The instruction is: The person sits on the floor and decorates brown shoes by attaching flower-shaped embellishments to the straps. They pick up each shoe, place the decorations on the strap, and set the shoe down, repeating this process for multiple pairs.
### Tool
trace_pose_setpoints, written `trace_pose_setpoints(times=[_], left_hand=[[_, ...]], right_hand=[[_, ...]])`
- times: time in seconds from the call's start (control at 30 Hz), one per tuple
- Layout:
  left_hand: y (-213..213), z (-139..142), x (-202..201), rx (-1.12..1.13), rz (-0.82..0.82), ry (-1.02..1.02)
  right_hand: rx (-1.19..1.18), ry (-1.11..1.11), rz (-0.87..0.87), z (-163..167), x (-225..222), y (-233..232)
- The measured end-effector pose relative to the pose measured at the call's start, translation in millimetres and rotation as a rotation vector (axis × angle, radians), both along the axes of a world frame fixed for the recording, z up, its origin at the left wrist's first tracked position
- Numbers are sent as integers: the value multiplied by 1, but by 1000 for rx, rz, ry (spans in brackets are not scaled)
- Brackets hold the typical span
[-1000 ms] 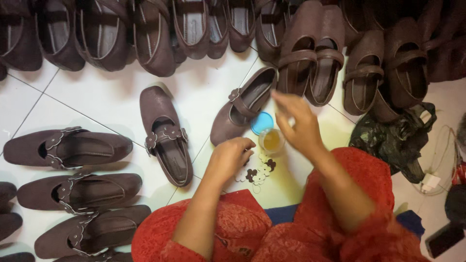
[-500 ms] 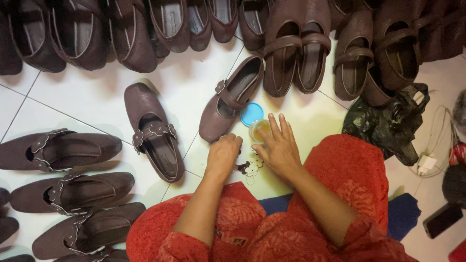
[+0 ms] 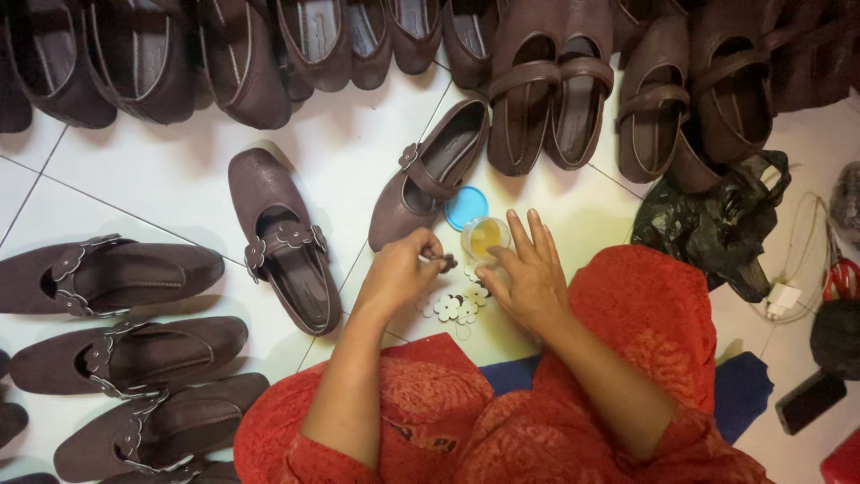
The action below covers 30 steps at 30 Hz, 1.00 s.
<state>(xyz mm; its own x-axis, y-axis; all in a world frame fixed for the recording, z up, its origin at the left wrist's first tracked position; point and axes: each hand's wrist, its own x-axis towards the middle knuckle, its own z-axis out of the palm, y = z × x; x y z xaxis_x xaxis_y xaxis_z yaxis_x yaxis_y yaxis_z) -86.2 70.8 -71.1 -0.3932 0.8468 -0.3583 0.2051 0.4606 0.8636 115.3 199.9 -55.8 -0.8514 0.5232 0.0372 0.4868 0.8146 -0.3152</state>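
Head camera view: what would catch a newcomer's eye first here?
Dark brown strap shoes crowd the white tiled floor, rowed along the top and stacked at the left. At the centre, the left hand pinches a small dark piece over some pale flower-shaped cutouts, while the right hand spreads its fingers beside a small jar of yellowish liquid with a blue lid lying next to it. Bright red clothing fills the foreground.

You have bare white floor (image 3: 358, 170) between the row of shoes (image 3: 537, 90) at the top and the lone shoe (image 3: 285, 242) to the left. Ahead, the small jar (image 3: 485, 237), blue lid (image 3: 466, 207) and another shoe (image 3: 430, 175) crowd your way; a black bag (image 3: 717, 233) blocks the right.
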Motion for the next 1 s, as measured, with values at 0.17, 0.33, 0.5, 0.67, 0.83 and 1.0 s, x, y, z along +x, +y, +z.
trace_pose_setpoints(times=[0.17, 0.33, 0.5, 0.67, 0.83, 1.0], left_hand=[[2, -6, -1, 86, 229, -305], [5, -21, -3, 124, 367, -649], [4, -20, -5, 148, 406, -653], [4, -5, -4, 270, 388, -528], [6, 4, -4, 240, 406, -614], [5, 5, -3, 262, 395, -641]], right_hand=[[-23, 5, 4, 3, 0, -5], [-2, -21, 16, 0, 0, -8], [-11, -25, 12, 2, -2, -6], [-343, 139, -39, 25, -8, -2], [-558, 337, -51, 46, -25, -12], [-370, 325, -3, 48, -50, -26]])
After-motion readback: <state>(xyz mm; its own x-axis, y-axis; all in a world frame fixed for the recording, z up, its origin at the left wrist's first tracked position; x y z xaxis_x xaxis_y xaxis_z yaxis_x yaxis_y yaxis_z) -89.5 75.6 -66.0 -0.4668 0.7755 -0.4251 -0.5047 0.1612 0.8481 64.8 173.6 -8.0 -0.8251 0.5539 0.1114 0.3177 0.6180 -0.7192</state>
